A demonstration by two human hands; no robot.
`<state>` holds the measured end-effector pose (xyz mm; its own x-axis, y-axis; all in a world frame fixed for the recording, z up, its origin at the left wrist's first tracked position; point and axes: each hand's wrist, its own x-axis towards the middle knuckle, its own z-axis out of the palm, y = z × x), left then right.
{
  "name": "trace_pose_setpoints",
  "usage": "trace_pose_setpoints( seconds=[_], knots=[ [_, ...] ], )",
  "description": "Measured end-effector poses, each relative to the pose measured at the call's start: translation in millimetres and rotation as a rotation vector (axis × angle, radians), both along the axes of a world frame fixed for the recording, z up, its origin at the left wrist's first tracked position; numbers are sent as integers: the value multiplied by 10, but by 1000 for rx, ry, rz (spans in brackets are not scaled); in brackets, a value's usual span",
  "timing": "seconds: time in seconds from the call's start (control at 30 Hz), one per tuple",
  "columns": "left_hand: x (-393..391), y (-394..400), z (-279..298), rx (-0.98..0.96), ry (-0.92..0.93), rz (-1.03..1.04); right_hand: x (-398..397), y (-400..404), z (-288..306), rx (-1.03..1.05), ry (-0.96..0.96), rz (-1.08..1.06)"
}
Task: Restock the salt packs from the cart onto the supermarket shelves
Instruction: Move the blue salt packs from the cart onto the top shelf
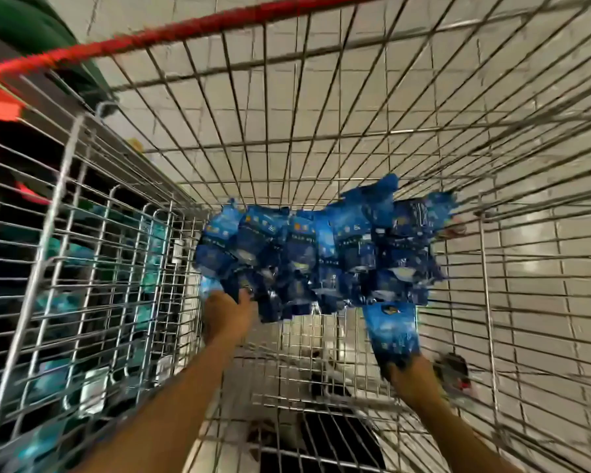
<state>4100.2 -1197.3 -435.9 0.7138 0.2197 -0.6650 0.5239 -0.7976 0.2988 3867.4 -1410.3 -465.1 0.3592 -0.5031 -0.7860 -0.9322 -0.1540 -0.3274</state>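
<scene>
The picture looks down into a wire cart [321,97] with a red rim [185,30]. A heap of blue salt packs [321,254] lies on the cart's wire floor, pushed toward the far end. None of them is on a shelf yet, and no store shelf can be seen for sure, so I think the job is at the picking-up part.

The left hand [226,317] reaches to the near left edge of the heap. Its grip touches the lowest packs there. The fingers look bent onto a pack, but the picture is blurry, so I cannot tell if they have closed on it.

The right hand [405,368] is lower and nearer. It holds one pack [391,331] by its bottom end, and the pack stands up out of the grip, with its top just by the near edge of the heap. The fingers are hidden behind the pack, but the grip looks clamped on it. Holding it by the end probably leaves room to grab more.

A second wire basket [82,268] stands just to the left, with green-blue goods inside. Pale floor tiles [543,302] show through the wires.
</scene>
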Motion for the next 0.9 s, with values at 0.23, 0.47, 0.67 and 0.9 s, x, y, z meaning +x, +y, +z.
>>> trace_pose_setpoints(
  seconds=[0.23, 0.47, 0.67, 0.9],
  knots=[
    [351, 156, -918, -76, 28, 61, 31, -35, -580, -220, 209, 46],
    [314, -24, -1048, -142, -123, 350, 4, -108, -840, -436, 369, 237],
    [281, -20, -953, -233, 16, 458, -139, 111, -857, -234, 151, 140],
    [37, 156, -331, -358, 304, 528, -128, -2, -540, 21, -38, 118]
  ],
)
